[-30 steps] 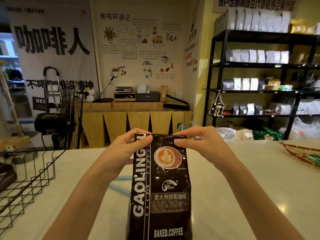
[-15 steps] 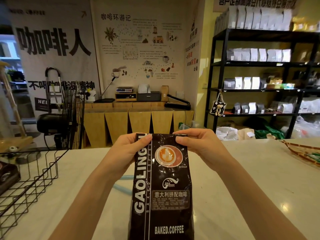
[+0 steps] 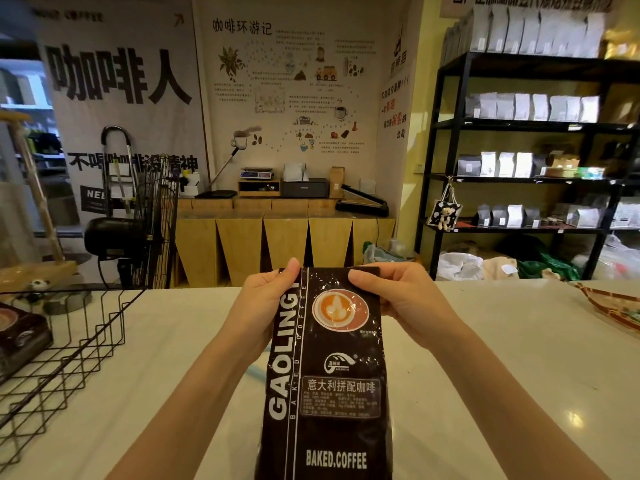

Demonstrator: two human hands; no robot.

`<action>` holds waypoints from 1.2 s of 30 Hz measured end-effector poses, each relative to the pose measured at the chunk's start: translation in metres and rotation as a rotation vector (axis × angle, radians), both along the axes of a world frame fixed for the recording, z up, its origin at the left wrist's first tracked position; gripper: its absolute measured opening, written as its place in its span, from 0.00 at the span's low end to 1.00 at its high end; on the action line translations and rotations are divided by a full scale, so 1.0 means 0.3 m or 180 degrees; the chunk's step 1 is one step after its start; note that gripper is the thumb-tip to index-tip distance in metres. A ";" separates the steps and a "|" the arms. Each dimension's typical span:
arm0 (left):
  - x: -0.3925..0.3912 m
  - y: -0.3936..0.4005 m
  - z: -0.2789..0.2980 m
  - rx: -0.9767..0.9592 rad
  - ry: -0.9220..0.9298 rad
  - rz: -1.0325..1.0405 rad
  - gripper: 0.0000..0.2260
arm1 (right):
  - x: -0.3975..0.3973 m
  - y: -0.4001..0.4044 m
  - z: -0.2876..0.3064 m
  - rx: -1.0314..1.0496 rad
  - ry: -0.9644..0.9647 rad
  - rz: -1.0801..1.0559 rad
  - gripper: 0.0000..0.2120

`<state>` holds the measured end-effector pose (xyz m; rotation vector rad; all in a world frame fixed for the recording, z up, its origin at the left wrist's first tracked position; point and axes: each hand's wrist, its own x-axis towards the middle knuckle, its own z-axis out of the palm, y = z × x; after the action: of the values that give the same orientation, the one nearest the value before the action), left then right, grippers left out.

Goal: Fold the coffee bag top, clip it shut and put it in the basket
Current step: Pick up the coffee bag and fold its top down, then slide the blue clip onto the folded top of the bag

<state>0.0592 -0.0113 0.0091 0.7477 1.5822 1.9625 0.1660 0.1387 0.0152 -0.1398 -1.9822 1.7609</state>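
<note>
A tall black coffee bag (image 3: 329,375) with white lettering and a latte picture stands upright over the pale counter, in front of me. My left hand (image 3: 263,303) pinches its top left corner. My right hand (image 3: 391,296) pinches the top right corner, thumb on the front. The bag's top edge looks folded down flat between my thumbs. A pale blue clip (image 3: 254,367) lies on the counter behind the bag, mostly hidden by my left forearm. The black wire basket (image 3: 62,358) sits at the left edge of the counter.
Another dark coffee bag (image 3: 20,337) lies inside the basket at the far left. A woven tray (image 3: 613,306) rests on the counter's right edge. Beyond the counter are a fan, a wooden cabinet and black shelves with bags.
Both hands have pressed the bag's top lower, so the bag now stands shorter with a flatter top edge. The bag has stayed in place over the counter.
</note>
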 end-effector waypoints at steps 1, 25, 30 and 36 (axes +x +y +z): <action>0.002 0.003 -0.001 -0.0016 0.0014 0.0021 0.13 | -0.002 0.003 -0.002 0.0001 -0.0013 -0.0022 0.06; -0.389 -0.116 -0.278 -0.3325 0.2864 0.0143 0.16 | -0.053 0.061 -0.059 -0.0507 -0.0381 -0.0229 0.03; -0.387 -0.117 -0.335 -0.3423 0.2737 0.0135 0.09 | -0.057 0.064 -0.069 -0.0542 -0.0417 -0.0254 0.02; -0.393 -0.117 -0.343 -0.3050 0.2690 0.0288 0.03 | -0.060 0.070 -0.076 -0.0588 -0.0423 -0.0245 0.03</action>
<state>-0.0586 -0.0465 -0.0937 1.1081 2.7171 0.6666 0.1479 0.1598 -0.0077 -0.3983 -1.8730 1.9263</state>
